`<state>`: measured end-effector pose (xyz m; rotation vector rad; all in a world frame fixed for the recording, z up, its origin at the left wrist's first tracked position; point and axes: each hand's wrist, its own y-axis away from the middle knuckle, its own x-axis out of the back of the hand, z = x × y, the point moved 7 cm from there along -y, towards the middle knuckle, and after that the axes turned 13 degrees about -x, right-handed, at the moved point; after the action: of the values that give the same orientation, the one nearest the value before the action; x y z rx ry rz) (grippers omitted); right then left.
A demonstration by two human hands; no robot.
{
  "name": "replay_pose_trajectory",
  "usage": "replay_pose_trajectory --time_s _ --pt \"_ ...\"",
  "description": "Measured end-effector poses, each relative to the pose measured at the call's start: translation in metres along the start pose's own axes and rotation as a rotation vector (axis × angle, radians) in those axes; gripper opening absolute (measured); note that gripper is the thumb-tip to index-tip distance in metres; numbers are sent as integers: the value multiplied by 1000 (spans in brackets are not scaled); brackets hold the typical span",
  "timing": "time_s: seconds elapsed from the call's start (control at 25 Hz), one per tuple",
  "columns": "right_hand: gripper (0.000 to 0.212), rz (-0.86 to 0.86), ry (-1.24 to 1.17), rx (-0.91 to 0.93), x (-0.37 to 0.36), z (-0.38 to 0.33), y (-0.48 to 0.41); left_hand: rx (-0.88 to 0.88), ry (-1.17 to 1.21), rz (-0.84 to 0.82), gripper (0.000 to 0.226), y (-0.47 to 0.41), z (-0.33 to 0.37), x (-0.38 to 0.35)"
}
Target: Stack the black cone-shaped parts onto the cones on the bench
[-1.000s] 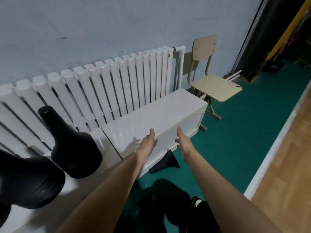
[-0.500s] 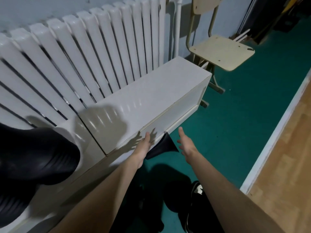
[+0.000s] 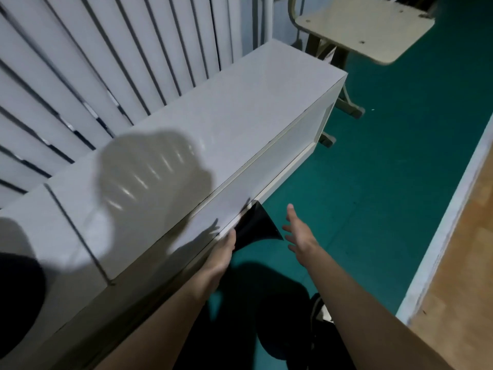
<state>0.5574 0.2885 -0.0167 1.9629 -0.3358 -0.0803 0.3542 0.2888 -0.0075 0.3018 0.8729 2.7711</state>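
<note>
Two bare forearms reach forward and down along the front of a white counter that stands against a white ribbed radiator. Between the hands, low against the counter's front edge, sits the black cone-shaped part: its narrow tip points up at the counter's lower rail and its flared end opens toward the person. Whether it rests on the green floor or leans on the counter cannot be told. The left hand lies close along the counter front, its fingers straight and pressed together, their tips right at the cone's left rim; whether they touch it cannot be told, and nothing shows them curled round it. The right hand hovers just beside the cone's flared end but apart from it, palm turned toward the part, fingers straight and spread. At the left edge of the view a rounded black cone stands on the counter, only partly in frame, and a broad shadow falls across the counter top. Beyond the counter's far end stands a pale wooden chair. To the right a white strip divides the green floor from a wooden floor. A dark shoe shows below, between the forearms.
</note>
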Motion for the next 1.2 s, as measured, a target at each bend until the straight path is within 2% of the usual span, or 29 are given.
replay_pose_trajectory --time_s 0.16,0.24,0.44,0.64,0.84,0.92,1.08,1.2 --pt "82 -16 -13 -8 -3 1 -54 41 64 57 62 -43 -56 2" --pt "81 -17 -6 1 -8 1 -79 31 117 95 56 -62 -69 2" --pt "77 0 42 20 -23 4 -132 31 78 163 57 -120 -114 2" --pt "66 23 83 24 -29 16 -156 45 10 253 44 -142 -137 12" --pt "59 30 110 89 -34 24 -164 61 165 264 48 -166 -167 15" --pt "55 21 110 134 -37 24 -165 124 245 197 55 -171 -180 13" --pt "48 94 153 157 -37 27 -159 151 334 179 43 -160 -173 15" --pt "46 134 125 149 -31 24 -144 149 312 178 32 -144 -162 15"
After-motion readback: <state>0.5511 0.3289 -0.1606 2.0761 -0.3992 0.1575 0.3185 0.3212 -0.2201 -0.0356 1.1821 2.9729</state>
